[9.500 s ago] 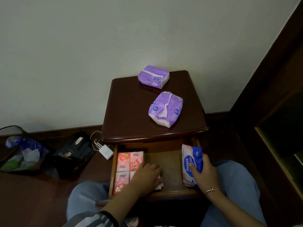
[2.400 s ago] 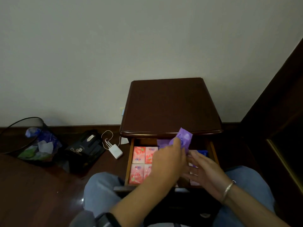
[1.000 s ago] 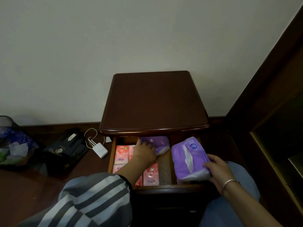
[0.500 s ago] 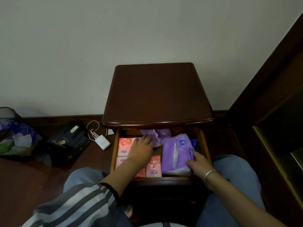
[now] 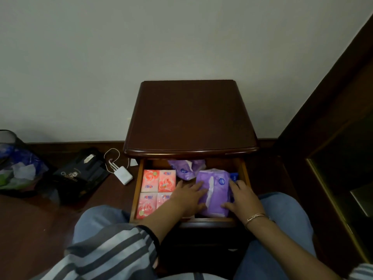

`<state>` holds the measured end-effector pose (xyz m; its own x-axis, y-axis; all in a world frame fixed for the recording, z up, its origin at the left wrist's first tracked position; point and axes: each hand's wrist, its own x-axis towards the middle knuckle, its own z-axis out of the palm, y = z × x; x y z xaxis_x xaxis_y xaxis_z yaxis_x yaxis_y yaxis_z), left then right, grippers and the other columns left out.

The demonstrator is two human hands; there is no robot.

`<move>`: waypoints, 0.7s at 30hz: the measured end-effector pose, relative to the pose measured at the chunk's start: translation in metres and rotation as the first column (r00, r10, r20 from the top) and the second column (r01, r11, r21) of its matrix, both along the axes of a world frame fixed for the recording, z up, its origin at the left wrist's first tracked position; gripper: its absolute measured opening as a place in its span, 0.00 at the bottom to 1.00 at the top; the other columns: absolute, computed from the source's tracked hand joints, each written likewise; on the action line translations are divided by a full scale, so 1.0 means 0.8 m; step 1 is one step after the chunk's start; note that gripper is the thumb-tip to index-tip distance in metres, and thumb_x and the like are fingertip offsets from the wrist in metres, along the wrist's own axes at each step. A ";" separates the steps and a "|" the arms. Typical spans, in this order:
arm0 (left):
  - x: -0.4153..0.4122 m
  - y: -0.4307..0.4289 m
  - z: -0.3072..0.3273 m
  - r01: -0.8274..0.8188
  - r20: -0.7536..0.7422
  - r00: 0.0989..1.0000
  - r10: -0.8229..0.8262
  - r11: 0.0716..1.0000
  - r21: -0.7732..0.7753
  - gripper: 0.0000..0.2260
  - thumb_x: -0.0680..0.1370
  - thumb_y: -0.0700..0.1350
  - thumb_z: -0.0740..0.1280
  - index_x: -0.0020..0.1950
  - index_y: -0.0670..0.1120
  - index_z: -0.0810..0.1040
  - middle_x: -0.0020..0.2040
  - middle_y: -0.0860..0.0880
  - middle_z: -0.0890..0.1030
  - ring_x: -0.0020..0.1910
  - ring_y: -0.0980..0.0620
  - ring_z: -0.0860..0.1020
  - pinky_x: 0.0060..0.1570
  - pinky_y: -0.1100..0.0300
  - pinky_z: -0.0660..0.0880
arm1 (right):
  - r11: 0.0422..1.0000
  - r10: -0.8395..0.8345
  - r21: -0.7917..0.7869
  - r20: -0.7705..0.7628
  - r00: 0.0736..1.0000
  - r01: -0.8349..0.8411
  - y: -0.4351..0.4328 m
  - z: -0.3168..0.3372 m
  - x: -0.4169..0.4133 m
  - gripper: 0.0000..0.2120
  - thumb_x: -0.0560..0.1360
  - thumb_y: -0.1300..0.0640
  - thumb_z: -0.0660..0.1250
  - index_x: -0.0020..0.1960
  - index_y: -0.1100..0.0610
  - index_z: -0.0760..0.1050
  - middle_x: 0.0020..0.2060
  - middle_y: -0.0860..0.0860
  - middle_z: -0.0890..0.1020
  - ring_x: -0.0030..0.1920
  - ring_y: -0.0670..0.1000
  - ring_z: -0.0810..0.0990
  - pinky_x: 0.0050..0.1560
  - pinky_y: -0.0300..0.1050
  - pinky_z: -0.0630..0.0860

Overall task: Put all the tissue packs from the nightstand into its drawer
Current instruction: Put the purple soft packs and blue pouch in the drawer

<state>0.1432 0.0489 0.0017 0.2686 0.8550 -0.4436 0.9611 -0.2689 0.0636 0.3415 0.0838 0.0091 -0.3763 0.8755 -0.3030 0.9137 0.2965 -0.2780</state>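
1. While the drawer point(image 5: 138, 190) stands open under the nightstand point(image 5: 191, 118) top, both hands rest inside it on one purple pack point(image 5: 217, 184).
2. Left hand point(image 5: 187, 197): fingers nearly straight, flat on that pack's left side, gripping nothing.
3. Right hand point(image 5: 243, 201): fingers spread over its right edge, thumb along the near end, pressing, not clasping.
4. That pack sits at the drawer's right front; a second pack point(image 5: 184, 168) lies at the drawer's back.
5. Pink packs point(image 5: 157, 188) fill the drawer's left; a blue pack point(image 5: 234, 176) shows by the drawer's right wall.
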 end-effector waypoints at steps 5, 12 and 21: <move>0.008 -0.003 -0.001 -0.027 -0.075 0.997 0.027 1.000 0.004 0.27 0.81 0.61 0.51 0.77 0.51 0.57 0.78 0.47 0.56 0.76 0.44 0.55 0.72 0.42 0.49 | 0.988 0.153 0.023 0.070 0.986 -0.155 0.002 -0.004 0.004 0.35 0.71 0.49 0.69 0.73 0.57 0.59 0.71 0.53 0.67 0.68 0.53 0.68 0.68 0.42 0.64; -0.018 -0.026 0.005 -0.035 0.107 0.994 0.017 0.984 0.174 0.26 0.80 0.60 0.54 0.76 0.52 0.61 0.78 0.50 0.59 0.77 0.50 0.51 0.73 0.48 0.50 | 0.980 0.003 0.200 0.046 0.999 -0.012 -0.008 0.006 0.000 0.36 0.70 0.47 0.69 0.73 0.55 0.58 0.71 0.52 0.65 0.70 0.52 0.64 0.67 0.44 0.65; -0.024 -0.028 0.012 -0.227 0.225 0.960 0.167 0.935 0.274 0.25 0.79 0.44 0.58 0.76 0.52 0.59 0.72 0.48 0.69 0.69 0.47 0.68 0.66 0.54 0.65 | 0.974 0.133 0.211 -0.217 0.967 -0.086 -0.036 0.004 0.030 0.21 0.77 0.51 0.63 0.68 0.57 0.70 0.68 0.52 0.72 0.69 0.50 0.68 0.68 0.42 0.62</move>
<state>0.1240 0.0263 0.0116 0.1373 0.9832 -0.1203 0.9730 -0.1111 0.2022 0.3651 0.0553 0.0124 -0.5121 0.8586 -0.0225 0.7915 0.4615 -0.4007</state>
